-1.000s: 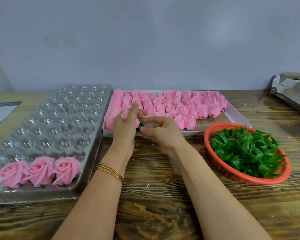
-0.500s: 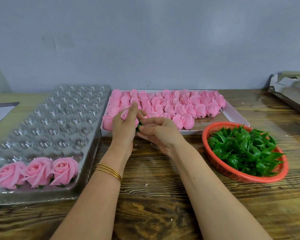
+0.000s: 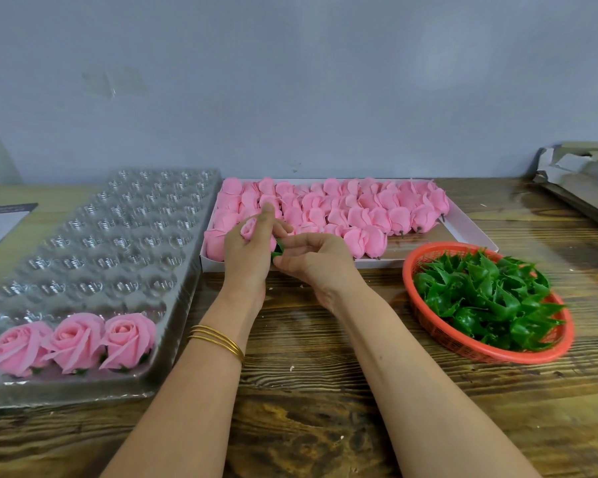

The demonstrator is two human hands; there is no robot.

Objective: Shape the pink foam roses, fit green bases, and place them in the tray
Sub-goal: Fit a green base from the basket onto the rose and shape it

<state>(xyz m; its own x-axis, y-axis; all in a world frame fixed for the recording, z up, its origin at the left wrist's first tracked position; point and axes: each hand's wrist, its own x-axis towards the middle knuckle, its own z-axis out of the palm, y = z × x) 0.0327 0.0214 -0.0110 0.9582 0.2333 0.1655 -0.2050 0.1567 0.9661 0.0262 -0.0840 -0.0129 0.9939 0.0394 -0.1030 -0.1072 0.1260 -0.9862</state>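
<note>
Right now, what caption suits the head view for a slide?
The left hand holds a pink rose; the right hand fits a green base.

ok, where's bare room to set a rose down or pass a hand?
Free: tray cups behind the three roses; bare wood between tray and basket, though both forearms cross it; the box's front-right corner. Crowded: rest of the box, the basket.

Meeting at the white box's (image 3: pixel 377 263) front edge.
Gripping a pink rose (image 3: pixel 248 228) in left hand (image 3: pixel 247 260), pinching a green base (image 3: pixel 278 248) beside it with right hand (image 3: pixel 313 262).
</note>
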